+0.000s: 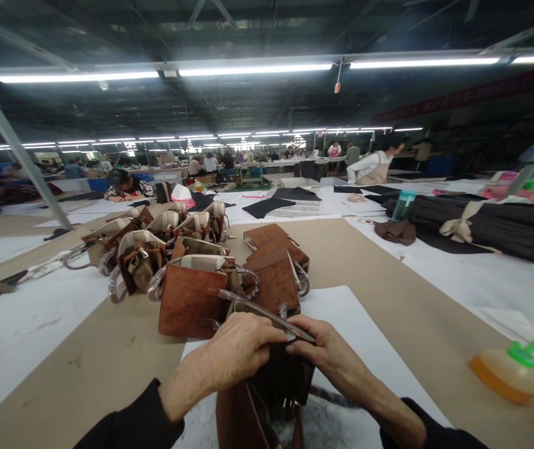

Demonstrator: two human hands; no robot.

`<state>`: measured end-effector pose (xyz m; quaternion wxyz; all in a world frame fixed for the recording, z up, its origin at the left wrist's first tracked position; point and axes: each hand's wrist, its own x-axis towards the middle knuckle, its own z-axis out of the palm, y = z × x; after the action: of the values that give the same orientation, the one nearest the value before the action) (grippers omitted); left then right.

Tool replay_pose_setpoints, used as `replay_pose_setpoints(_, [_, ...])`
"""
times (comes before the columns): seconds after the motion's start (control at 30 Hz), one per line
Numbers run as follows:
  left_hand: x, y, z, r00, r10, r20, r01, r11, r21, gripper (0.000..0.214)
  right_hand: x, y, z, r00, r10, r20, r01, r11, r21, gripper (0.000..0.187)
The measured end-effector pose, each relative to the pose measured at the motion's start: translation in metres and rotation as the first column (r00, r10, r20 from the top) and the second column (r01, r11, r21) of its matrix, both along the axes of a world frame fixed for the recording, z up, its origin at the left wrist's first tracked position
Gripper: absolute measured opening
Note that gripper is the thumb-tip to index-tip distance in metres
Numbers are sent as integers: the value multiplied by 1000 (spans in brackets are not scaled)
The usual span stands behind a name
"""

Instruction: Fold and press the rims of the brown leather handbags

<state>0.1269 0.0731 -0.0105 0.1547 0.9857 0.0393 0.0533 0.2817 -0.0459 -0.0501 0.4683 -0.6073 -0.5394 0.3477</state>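
Right in front of me a brown handbag (238, 411) stands on a white sheet, its mouth edge turned up toward me. My left hand (236, 346) closes on the bag's upper edge, fingers bent over it. At the right end of that same edge, my right hand (325, 349) pinches it between thumb and fingers. The inside of the bag is dark, with small metal fittings low down. Just beyond my hands are a brown handbag with an upright flap (192, 299) and another brown handbag (273, 280), both with plastic-wrapped handles.
Several more brown handbags (140, 259) crowd the table at the left. A squeeze bottle of amber liquid (505, 374) lies at the right. Farther right are a dark cloth roll (505, 227) and a teal-lidded cup (403, 206). Other people work at tables beyond.
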Motion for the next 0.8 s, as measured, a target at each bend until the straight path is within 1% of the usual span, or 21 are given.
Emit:
replay_pose_setpoints(0.07, [0,0,0,1000,-3,-19,3,1000,14,28,-2,-1,1,996,-21,83,20,1000,4,14])
replay_pose_setpoints(0.13, [0,1,1,999,-4,-39,4,1000,4,27,-4,-2,4,981,-32,189,33,999,0,17])
replay_pose_setpoints(0.23, [-1,1,2,999,-11,-49,10,1000,-29,27,-6,-1,6,928,-29,372,34,999,-5,21])
replay_pose_setpoints(0.3, [-2,1,1,999,5,-47,-6,999,-33,27,-6,1,7,885,-24,465,28,1000,-3,20])
replay_pose_setpoints(0.37, [-3,1,-1,998,55,-40,-56,998,-22,25,-5,3,6,860,-22,510,26,1000,-1,16])
replay_pose_setpoints(0.43, [-5,-1,-2,991,130,-26,-130,991,5,21,-4,5,3,855,-29,518,33,999,2,14])
replay_pose_setpoints(0.57, [-11,-8,4,972,236,3,-233,959,160,14,-3,8,-2,867,-66,493,73,997,5,18])
replay_pose_setpoints(0.6, [-13,-9,6,960,278,15,-275,941,195,17,-3,9,-3,875,-72,478,80,997,4,17])
replay_pose_setpoints(0.63, [-15,-8,7,943,332,33,-331,919,215,27,-3,9,-4,885,-70,459,78,997,1,16])
replay_pose_setpoints(0.7, [-19,-3,6,896,439,71,-444,874,197,56,-2,8,-5,907,-49,418,58,998,-8,14])
replay_pose_setpoints(0.73, [-22,2,4,882,467,70,-472,868,157,69,-2,8,-5,914,-38,403,47,999,-12,14])
replay_pose_setpoints(0.8, [-26,15,-1,889,457,23,-457,889,4,85,-3,7,-4,919,-20,393,30,999,-19,14])
